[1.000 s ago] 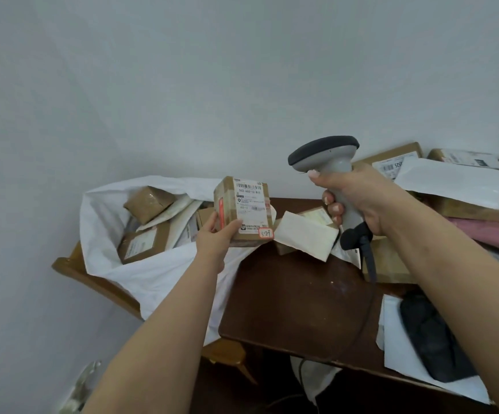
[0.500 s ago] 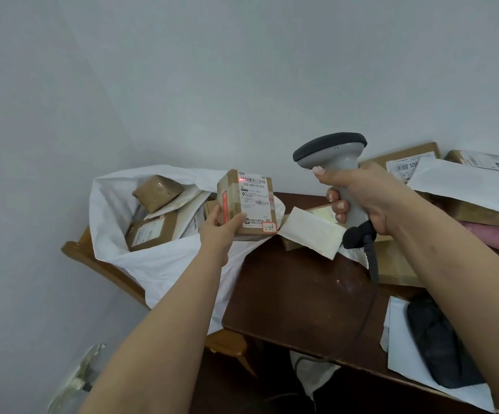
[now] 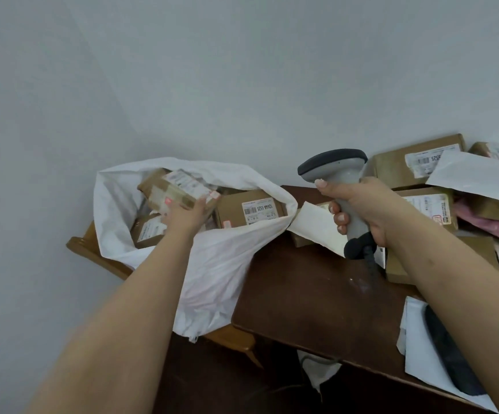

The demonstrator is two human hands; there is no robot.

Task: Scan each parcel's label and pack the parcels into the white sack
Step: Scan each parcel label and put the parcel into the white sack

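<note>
Dark brown wooden table (image 3: pixel 316 294) fills the lower right; top scuffed, with pale flecks and a soft sheen of even, diffuse light. Front corner rounded. Left of the table, a lighter honey-coloured wooden chair (image 3: pixel 81 243), only its curved edge and part of its frame showing, set just beside the table's left side. Behind and above the table, a plain pale grey-white wall (image 3: pixel 272 70), bare and evenly lit. It meets a second wall (image 3: pixel 27 144) of the same colour well left of the table, the corner line faint. Under the table, deep shadow; floor cannot be made out.
</note>
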